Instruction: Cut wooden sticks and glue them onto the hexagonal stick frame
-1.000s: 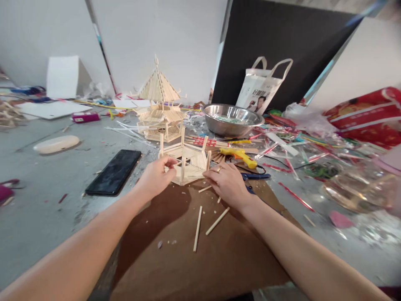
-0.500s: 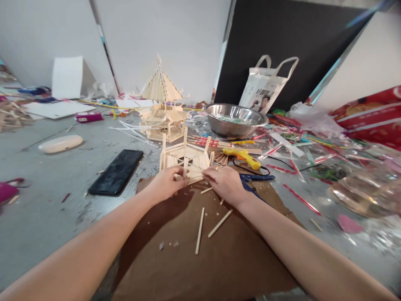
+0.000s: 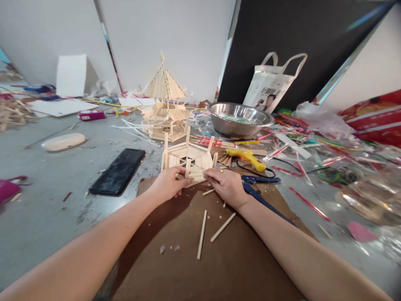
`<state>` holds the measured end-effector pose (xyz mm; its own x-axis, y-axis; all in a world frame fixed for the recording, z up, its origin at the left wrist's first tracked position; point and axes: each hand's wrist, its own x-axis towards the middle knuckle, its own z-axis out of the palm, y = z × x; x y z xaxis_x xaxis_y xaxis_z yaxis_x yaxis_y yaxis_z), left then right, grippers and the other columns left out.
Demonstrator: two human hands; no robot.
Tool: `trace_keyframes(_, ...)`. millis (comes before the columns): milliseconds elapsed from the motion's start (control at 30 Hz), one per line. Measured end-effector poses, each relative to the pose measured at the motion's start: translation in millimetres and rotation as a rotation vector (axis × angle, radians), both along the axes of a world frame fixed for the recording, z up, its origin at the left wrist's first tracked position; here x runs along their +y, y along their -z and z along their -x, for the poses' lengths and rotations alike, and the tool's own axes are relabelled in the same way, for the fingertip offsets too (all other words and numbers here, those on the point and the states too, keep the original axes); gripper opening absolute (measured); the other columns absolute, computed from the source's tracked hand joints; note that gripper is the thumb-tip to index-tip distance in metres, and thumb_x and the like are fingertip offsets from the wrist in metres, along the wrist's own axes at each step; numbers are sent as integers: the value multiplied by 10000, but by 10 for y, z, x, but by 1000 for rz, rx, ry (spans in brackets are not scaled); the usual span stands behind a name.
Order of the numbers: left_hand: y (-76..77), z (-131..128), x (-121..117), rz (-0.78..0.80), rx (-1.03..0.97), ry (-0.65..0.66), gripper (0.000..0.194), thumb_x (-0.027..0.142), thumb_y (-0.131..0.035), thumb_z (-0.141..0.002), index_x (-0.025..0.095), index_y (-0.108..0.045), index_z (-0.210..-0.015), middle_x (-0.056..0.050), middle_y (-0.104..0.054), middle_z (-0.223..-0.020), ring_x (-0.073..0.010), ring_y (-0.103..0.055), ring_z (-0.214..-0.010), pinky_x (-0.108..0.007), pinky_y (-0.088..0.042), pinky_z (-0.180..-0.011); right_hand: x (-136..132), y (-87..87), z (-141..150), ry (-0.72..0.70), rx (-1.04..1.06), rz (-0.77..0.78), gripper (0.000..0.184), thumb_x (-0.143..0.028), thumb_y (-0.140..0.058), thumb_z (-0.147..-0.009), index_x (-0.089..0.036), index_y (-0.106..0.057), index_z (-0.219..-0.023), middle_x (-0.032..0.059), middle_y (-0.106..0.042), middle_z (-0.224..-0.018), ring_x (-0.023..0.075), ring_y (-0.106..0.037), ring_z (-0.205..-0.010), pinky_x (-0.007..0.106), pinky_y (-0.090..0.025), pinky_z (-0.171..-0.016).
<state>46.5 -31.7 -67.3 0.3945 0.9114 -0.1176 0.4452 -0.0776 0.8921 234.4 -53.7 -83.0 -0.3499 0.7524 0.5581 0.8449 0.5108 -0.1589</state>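
Note:
A many-sided frame of pale wooden sticks [image 3: 177, 149], with short posts standing at its corners, rests at the far edge of a brown sheet [image 3: 169, 276]. My left hand [image 3: 171, 182] is closed on the frame's near side, thumb and fingers around the front post. At the near right edge, my right hand [image 3: 226, 184] has its fingertips pinched together against the frame; whatever small piece they hold is hidden. Loose wooden sticks [image 3: 202, 235] lie on the sheet below the hands. Behind the frame stands a stick-built pavilion model [image 3: 164, 90] with a pointed roof.
A yellow glue gun [image 3: 250, 161] and blue-handled pliers [image 3: 255, 188] lie right of my hands. A steel bowl [image 3: 241, 127] and a white bag [image 3: 266, 85] stand behind. To the left are a black phone [image 3: 117, 172] and a white oval case [image 3: 63, 142]. Coloured scraps clutter the right side.
The view has shifted slightly, moving the scene a little to the right. Both hands stay at the near side of the stick frame in nearly the same grip.

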Motion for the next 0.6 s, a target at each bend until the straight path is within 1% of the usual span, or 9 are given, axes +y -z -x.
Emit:
trace_keyframes(100, 12, -15, 8, -8, 15, -17, 178, 290, -505, -655, 163, -504, -780, 66, -437, -374, -66, -428, -323, -150, -365, -321, 16, 13, 0, -10, 53, 25, 191, -277, -422, -787, -234, -595, -856, -26, -642, -866, 86, -577, -777, 172, -396, -647)
trace_keyframes(200, 35, -15, 12, -38, 22, -29, 166, 279, -490, -666, 163, -508, -783, 67, -430, -366, -65, -424, -318, -147, -357, -320, 22, 7, 0, -18, 57, 29, 196, -270, -411, -793, -227, -588, -865, -15, -627, -893, 86, -561, -808, 172, -394, -661)
trace_keyframes(300, 40, -8, 7, -64, 18, -26, 182, 277, -486, -671, 164, -519, -810, 66, -434, -379, -65, -426, -327, -143, -352, -320, 8, -10, 14, 11, -21, -17, 198, -269, -408, -793, -225, -592, -848, -2, -603, -906, 91, -542, -796, 179, -380, -650)
trace_keyframes(467, 18, -4, -8, -56, 5, -19, 209, 289, -489, -673, 159, -524, -832, 62, -438, -406, -70, -443, -354, -154, -374, -334, -39, -46, 65, 143, -193, -94, 213, -307, -406, -788, -241, -608, -785, 8, -594, -764, 117, -506, -717, 209, -338, -600)
trace_keyframes(600, 0, -10, -23, -10, -1, -28, 276, 308, -510, -661, 151, -522, -888, 62, -443, -412, -70, -441, -353, -161, -378, -337, -62, -59, 93, 161, -245, -85, 240, -303, -375, -803, -235, -605, -787, 5, -604, -711, 111, -505, -669, 215, -308, -584)
